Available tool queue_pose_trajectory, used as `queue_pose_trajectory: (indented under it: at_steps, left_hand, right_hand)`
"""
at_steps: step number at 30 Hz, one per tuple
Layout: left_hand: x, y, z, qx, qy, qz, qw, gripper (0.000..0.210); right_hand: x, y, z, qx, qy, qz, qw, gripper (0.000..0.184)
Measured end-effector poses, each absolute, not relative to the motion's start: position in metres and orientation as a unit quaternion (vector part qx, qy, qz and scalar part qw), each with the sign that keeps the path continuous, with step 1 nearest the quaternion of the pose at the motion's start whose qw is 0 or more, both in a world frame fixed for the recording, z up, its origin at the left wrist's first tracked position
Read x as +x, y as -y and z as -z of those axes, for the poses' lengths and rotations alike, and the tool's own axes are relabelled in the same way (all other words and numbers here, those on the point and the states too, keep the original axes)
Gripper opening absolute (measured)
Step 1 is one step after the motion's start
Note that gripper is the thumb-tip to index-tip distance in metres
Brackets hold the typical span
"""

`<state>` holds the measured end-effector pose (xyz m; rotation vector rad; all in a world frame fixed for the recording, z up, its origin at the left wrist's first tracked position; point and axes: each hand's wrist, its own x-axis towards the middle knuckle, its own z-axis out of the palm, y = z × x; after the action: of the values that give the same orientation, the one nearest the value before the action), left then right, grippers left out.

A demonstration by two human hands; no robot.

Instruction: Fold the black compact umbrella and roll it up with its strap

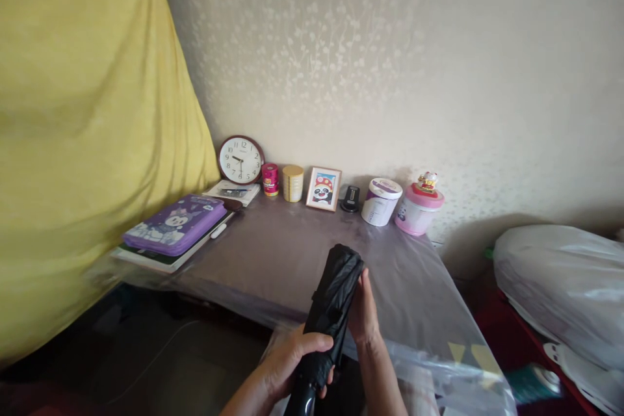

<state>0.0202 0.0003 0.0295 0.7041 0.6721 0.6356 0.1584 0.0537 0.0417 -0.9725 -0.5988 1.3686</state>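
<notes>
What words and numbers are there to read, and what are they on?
"12", "11", "10", "9", "8", "7", "4", "3", "2": on the clock; its small word is too blurred.
Pink can: label too blurred to read.
White tub: print too small.
Purple case: corner mark too blurred.
Figurine: any markings are too small.
Black umbrella: no writing that I can see.

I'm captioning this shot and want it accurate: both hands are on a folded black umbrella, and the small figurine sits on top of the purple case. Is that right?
Not quite: the head view shows the small figurine on top of the pink-lidded tub. The left hand and right hand are indeed on the folded black umbrella.
</notes>
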Motion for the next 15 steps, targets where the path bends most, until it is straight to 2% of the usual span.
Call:
queue_pose_trajectory:
  at_steps: [6, 13, 15]
  left_hand:
    - [0.016, 0.004, -0.035, 0.304, -0.305, -0.275, 0.86, 0.03]
    - [0.014, 0.006, -0.042, 0.286, -0.272, -0.235, 0.888, 0.039]
    - [0.014, 0.005, -0.041, 0.28, -0.265, -0.247, 0.889, 0.04]
  right_hand:
    - [0.16, -0.041, -0.03, -0.431, 0.362, -0.628, 0.537, 0.043]
    - [0.148, -0.029, -0.018, -0.372, 0.423, -0.695, 0.447, 0.038]
    - [0.144, -0.028, -0.018, -0.396, 0.402, -0.682, 0.464, 0.029]
